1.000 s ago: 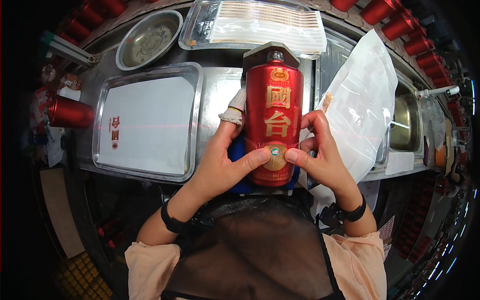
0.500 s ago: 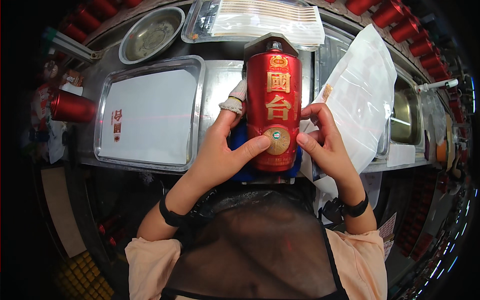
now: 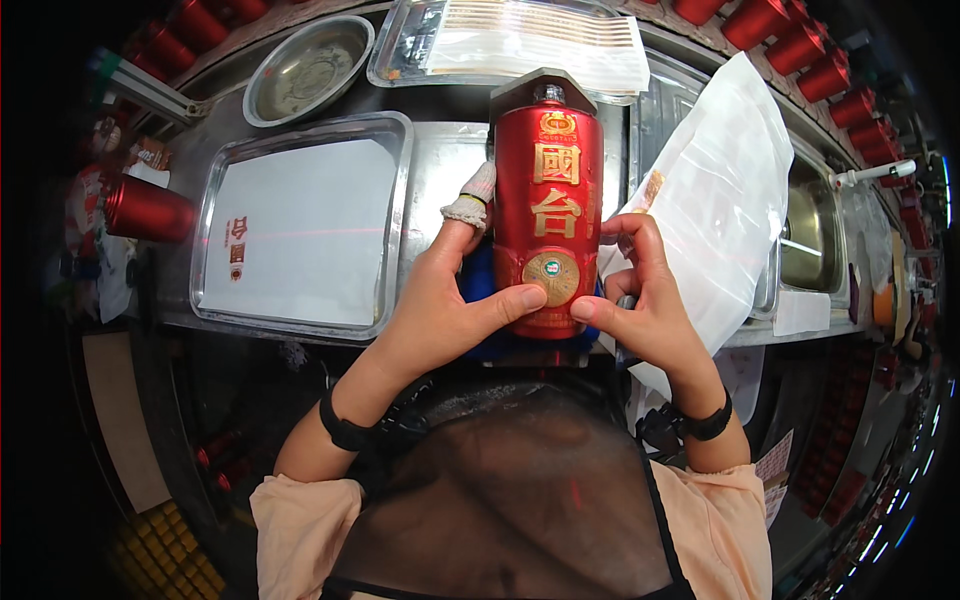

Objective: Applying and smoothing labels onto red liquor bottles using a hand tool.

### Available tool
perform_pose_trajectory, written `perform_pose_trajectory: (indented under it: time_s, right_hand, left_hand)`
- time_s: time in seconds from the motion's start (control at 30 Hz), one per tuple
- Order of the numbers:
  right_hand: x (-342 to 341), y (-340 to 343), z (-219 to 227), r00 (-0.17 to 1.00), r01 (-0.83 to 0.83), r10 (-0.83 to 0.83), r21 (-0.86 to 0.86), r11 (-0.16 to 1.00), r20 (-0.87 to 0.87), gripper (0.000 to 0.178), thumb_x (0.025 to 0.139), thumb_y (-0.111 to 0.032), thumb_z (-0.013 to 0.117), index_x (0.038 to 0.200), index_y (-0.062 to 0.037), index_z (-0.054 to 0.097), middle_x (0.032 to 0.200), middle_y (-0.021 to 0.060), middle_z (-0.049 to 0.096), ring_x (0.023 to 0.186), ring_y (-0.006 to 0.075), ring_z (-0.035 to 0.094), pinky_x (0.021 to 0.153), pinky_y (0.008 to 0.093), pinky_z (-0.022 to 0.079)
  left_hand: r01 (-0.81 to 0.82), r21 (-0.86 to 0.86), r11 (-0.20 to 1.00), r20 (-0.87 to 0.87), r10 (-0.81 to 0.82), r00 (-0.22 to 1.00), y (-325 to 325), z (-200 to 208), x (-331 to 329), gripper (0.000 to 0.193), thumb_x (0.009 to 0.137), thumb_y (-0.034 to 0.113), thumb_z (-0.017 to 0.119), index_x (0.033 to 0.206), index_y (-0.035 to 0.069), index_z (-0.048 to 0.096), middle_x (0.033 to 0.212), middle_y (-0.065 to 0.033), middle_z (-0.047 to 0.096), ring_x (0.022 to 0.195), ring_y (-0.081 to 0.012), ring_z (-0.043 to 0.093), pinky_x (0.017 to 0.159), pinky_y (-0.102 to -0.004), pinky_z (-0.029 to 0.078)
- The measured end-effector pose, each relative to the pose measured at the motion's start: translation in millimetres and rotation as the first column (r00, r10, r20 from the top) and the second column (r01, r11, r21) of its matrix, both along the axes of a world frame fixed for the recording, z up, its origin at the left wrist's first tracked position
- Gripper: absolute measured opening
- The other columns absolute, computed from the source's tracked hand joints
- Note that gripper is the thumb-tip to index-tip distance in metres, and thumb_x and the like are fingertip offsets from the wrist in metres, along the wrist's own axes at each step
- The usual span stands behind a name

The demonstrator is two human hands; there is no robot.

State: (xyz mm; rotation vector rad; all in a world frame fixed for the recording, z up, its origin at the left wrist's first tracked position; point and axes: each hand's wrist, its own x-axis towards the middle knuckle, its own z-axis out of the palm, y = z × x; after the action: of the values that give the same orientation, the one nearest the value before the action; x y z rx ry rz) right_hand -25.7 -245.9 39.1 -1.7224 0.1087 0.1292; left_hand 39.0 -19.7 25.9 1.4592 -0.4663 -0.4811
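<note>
A red bottle (image 3: 545,190) with raised gold characters lies face up in a holder, its dark neck against a grey angular end block (image 3: 545,84). Low on its front is a round gold sticker (image 3: 551,279). My left hand (image 3: 445,275) grips the bottle's left side, thumb on the lower edge of the sticker. A knitted cover (image 3: 468,206) wraps one or more of its fingers. On the other side, my right hand (image 3: 645,295) curls round the right flank, its thumb just below and right of the sticker. Blue material (image 3: 480,275) shows partly beneath the bottle.
At the left stands a metal tray (image 3: 398,200) with a white sheet, a red bottle (image 3: 148,208) beyond it. Behind are a metal bowl (image 3: 262,107) and a tray with striped strips (image 3: 540,40). White film (image 3: 735,170) lies to the right, near a sink basin (image 3: 812,230).
My right thumb has moved left and down, from the bottle's right edge onto its lower front below the sticker. My left thumb has slid slightly lower; the bottle stays put.
</note>
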Motion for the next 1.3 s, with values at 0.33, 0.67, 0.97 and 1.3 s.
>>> perform_pose_trajectory:
  time_s: [0.33, 0.67, 0.97, 1.3]
  right_hand:
    - [8.0, -4.5, -6.9, 1.000, -0.010, 0.010, 0.074, 0.997, -0.004, 0.065, 0.079, -0.029, 0.084, 0.124, -0.0045, 0.045, 0.116, 0.0063, 0.053, 0.060, -0.0014, 0.041, 0.053, 0.0147, 0.035]
    - [-20.8, 0.0, 1.2, 0.973, 0.182, -0.142, 0.224, 0.958, -0.181, 0.030, 0.092, -0.014, 0.071, 0.113, -0.0038, 0.052, 0.105, 0.0008, 0.056, 0.069, -0.0017, 0.055, 0.060, 0.0134, 0.038]
    - [-26.4, 13.4, -5.9, 0.981, 0.149, -0.116, 0.216, 0.965, -0.156, 0.039, 0.087, -0.016, 0.078, 0.111, -0.0056, 0.049, 0.093, -0.0007, 0.057, 0.058, -0.0029, 0.046, 0.052, 0.0143, 0.034]
    - [-11.7, 25.9, -2.4, 0.975, 0.218, -0.209, 0.143, 0.965, -0.075, 0.042, 0.086, -0.021, 0.078, 0.107, -0.0048, 0.046, 0.092, -0.0003, 0.055, 0.058, -0.0033, 0.043, 0.051, 0.0144, 0.033]
  left_hand:
    - [-0.003, -0.023, 1.000, -0.018, 0.003, 1.000, -0.7, -1.9, 3.5, 0.093, 0.088, 0.018, 0.076, 0.155, -0.007, 0.015, 0.158, -0.0188, 0.027, 0.148, -0.0257, 0.026, 0.121, -0.0385, 0.019]
    - [0.030, -0.054, 0.998, -0.098, -0.036, 0.995, 13.2, -11.1, -10.0, 0.093, 0.091, 0.026, 0.073, 0.156, -0.003, 0.015, 0.161, -0.0173, 0.024, 0.149, -0.0265, 0.024, 0.121, -0.0398, 0.018]
    - [-0.023, -0.032, 0.999, 0.024, 0.023, 0.999, 8.2, -14.8, -14.4, 0.095, 0.087, 0.023, 0.077, 0.156, -0.004, 0.017, 0.158, -0.0183, 0.029, 0.146, -0.0253, 0.029, 0.119, -0.0374, 0.022]
    - [-0.009, -0.067, 0.998, -0.037, 0.007, 0.999, 0.7, -6.1, -9.8, 0.094, 0.090, 0.024, 0.074, 0.156, -0.003, 0.012, 0.160, -0.0191, 0.025, 0.149, -0.0272, 0.024, 0.121, -0.0392, 0.018]
